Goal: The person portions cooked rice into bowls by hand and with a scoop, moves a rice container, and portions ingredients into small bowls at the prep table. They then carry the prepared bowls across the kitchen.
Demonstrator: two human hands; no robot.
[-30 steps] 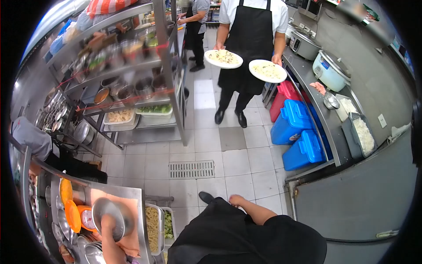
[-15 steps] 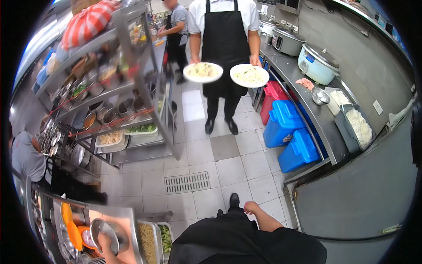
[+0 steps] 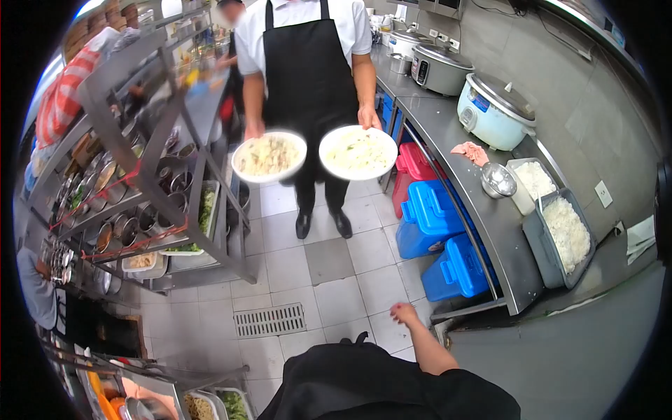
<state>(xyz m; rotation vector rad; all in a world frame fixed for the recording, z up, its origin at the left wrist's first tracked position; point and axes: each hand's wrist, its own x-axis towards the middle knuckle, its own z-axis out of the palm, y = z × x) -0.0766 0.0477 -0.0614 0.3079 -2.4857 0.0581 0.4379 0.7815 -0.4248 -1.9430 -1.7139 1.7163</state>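
Note:
My right hand (image 3: 403, 313) hangs low in front of my black apron (image 3: 350, 381), above the tiled floor. Its fingers are loosely bent and slightly apart, with nothing visible in them. My left hand is out of view. Facing me, a person in a white shirt and black apron carries two white plates of pale, chopped-looking food. One plate (image 3: 269, 157) is on the left and the other plate (image 3: 358, 152) on the right, both beyond my reach at this moment.
At left stands a metal shelf rack (image 3: 175, 210) with pots and trays. Along the right, a steel counter (image 3: 448, 129) bears rice cookers, a metal bowl (image 3: 498, 180) and a grey tub of rice (image 3: 565, 234). Blue bins (image 3: 458, 269) sit beneath. A floor grate (image 3: 269, 320) lies ahead.
The person with the plates is closer and further left in view. The view has shifted rightward. A hand seen at a metal bowl at lower left is no longer visible.

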